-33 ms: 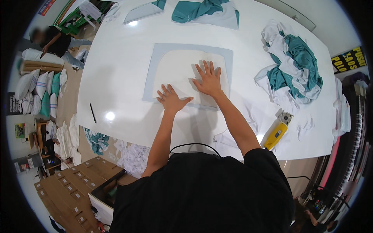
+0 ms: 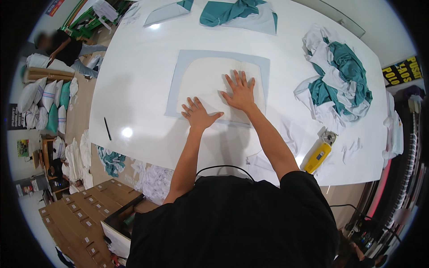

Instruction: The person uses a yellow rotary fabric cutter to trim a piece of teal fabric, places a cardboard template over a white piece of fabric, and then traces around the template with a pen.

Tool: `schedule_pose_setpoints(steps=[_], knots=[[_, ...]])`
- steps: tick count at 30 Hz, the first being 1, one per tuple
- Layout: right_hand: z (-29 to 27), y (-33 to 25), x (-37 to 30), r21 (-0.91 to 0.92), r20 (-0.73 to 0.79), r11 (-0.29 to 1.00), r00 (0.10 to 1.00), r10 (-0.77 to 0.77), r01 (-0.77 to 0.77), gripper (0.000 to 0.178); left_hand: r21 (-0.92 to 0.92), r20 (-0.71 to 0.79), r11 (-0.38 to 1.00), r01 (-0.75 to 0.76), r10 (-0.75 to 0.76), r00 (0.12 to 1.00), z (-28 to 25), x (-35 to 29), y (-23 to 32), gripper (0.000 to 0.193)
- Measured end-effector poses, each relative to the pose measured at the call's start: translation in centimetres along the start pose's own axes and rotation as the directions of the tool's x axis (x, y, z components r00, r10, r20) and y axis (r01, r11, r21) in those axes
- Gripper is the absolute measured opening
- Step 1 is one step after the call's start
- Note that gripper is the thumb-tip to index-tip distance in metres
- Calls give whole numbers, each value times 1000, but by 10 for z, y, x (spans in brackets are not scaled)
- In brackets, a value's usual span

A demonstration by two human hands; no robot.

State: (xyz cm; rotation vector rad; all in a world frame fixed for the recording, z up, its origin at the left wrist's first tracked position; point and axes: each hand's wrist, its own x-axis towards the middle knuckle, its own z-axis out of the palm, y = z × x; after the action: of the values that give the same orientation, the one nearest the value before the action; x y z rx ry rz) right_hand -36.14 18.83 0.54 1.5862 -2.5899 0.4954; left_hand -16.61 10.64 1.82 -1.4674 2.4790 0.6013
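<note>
A cream pattern piece [image 2: 203, 80] with a rounded top lies flat on a pale blue rectangle of fabric [image 2: 174, 91], whose edges show around it. My left hand [image 2: 199, 117] rests palm down over the pattern's lower left edge, fingers spread. Farther up and to the right, my right hand [image 2: 241, 94] presses flat on the pattern with its fingers apart. Neither hand grips anything. Parts of the pattern and the fabric's near edge are covered by my hands and wrists.
On the white table [image 2: 134, 89], a yellow rotary cutter [image 2: 319, 154] lies at right, near crumpled green and white fabric [image 2: 342, 76]. Folded green cloth [image 2: 237, 13] lies at the far edge, a black pen [image 2: 107, 128] at left. Cardboard boxes [image 2: 85, 214] stand lower left; another person [image 2: 67, 49] is upper left.
</note>
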Motion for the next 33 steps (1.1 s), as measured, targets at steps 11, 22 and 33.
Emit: schedule_pose_setpoints(steps=[11,22,33], knots=[[2,-13,1,-100,157,994,986,54,-39,77,-85,-44,996,-27,23,999,-2,-7,-5,146],[11,-13,3,-214,183,977,981,60,-20,79,-42,-223,990,-134,121,967,0,-34,-88,115],[15,-14,2,-235,167,972,985,48,-7,79,-34,-309,992,-122,105,945,-10,-28,-146,92]])
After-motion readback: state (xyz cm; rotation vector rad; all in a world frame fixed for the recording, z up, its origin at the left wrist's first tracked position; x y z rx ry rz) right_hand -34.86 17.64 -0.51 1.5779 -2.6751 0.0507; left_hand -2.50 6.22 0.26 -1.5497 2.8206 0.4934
